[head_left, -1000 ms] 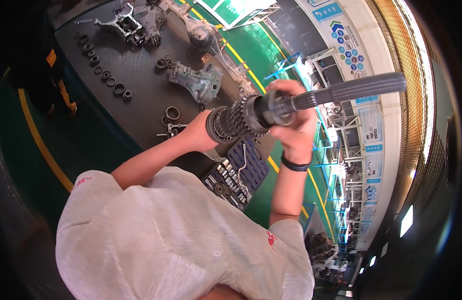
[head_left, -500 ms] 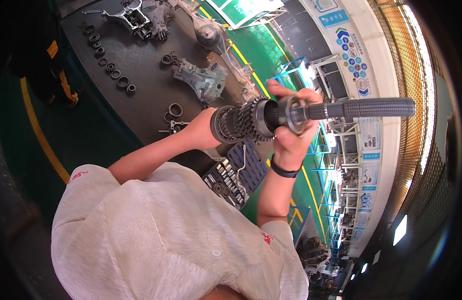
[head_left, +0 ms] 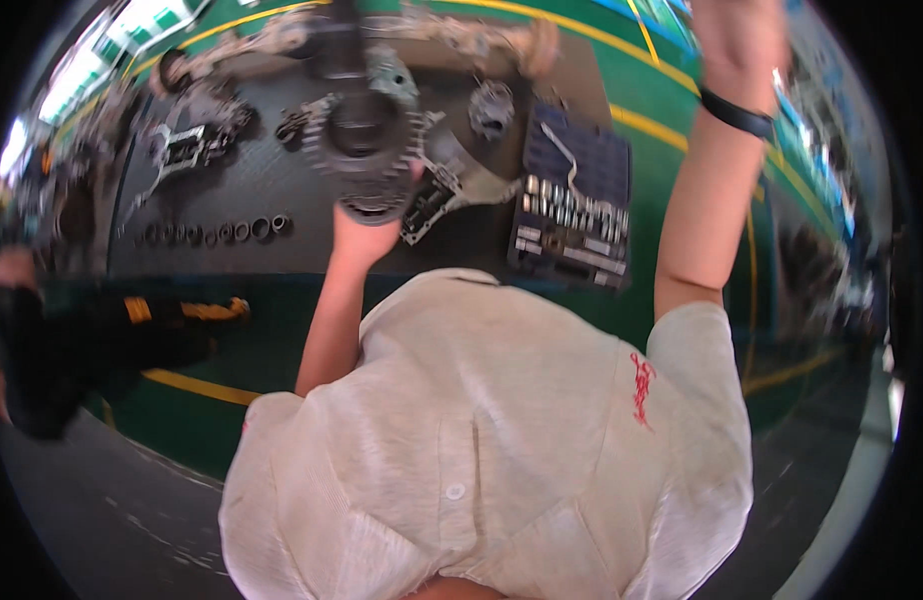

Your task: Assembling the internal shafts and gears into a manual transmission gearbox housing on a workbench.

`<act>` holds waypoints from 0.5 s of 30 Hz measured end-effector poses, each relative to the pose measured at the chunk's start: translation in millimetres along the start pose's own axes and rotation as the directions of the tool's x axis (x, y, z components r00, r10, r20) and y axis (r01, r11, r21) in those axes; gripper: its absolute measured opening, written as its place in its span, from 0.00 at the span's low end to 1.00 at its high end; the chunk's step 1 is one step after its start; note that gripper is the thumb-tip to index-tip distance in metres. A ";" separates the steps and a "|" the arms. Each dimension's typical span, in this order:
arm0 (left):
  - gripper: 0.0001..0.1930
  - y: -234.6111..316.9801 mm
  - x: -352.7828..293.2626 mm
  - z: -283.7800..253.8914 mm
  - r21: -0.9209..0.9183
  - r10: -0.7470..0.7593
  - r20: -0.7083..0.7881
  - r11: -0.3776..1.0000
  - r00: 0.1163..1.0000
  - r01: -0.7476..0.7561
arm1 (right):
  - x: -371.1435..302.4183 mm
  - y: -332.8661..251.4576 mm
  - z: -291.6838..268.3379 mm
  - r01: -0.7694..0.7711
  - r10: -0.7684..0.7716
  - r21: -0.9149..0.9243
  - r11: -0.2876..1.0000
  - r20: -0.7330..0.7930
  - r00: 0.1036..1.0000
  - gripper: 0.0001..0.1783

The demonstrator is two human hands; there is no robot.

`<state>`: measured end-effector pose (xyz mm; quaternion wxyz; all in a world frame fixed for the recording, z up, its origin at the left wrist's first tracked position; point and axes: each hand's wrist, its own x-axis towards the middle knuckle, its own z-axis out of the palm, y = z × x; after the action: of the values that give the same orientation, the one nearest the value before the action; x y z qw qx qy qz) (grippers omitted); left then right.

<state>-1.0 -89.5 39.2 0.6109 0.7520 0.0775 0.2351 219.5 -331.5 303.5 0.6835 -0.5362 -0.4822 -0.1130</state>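
The left grip [head_left: 367,236] holds a gear shaft [head_left: 367,150] over the tabletop [head_left: 267,185], partly blocking a greenish casing [head_left: 394,76]. I cannot tell whether the raised, blurred right grip [head_left: 739,40] is wide. Farther out lie a socket set [head_left: 572,200] and metal rings [head_left: 211,239].

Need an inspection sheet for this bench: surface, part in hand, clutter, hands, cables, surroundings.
Surface: dark table, loaded with parts.
Part in hand: geared shaft, held above the table.
Clutter: row of rings, metal housings, open socket case.
Left hand: grips the geared shaft.
Right hand: at the upper edge, blurred, partly cut off; grip unclear.
Cables: nothing seen.
Surroundings: green floor, yellow lines, another person at left.
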 end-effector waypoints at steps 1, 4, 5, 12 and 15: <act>0.05 -1.6 2.2 -0.9 0.077 0.066 -0.008 0.995 0.998 -0.065 | -39.0 32.4 -26.4 -0.099 0.082 -0.145 0.984 -0.123 0.989 0.14; 0.05 -7.2 18.1 -3.7 -0.110 0.085 -0.048 0.990 0.995 -0.090 | -175.5 114.5 -107.9 -0.541 0.419 -0.627 0.560 -0.350 0.838 0.23; 0.09 -8.3 22.9 -4.1 -0.261 0.047 -0.058 0.963 0.997 -0.061 | -234.9 139.5 -120.4 -0.634 0.505 -0.349 0.690 -0.395 0.767 0.22; 0.27 9.6 34.4 -0.9 -0.182 -0.021 -0.138 0.983 0.990 -0.004 | -520.4 228.5 -182.4 -0.993 0.811 0.065 0.099 -0.583 0.043 0.23; 0.27 17.5 35.6 -0.5 -0.200 -0.025 -0.178 0.980 0.984 -0.011 | -552.2 260.8 -189.7 -0.937 0.765 -0.276 -0.213 -0.644 0.016 0.41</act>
<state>27.0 -78.9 65.3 0.6747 0.6624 0.1109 0.3062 215.5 -587.4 -282.5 0.3646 -0.8950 0.1963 0.1655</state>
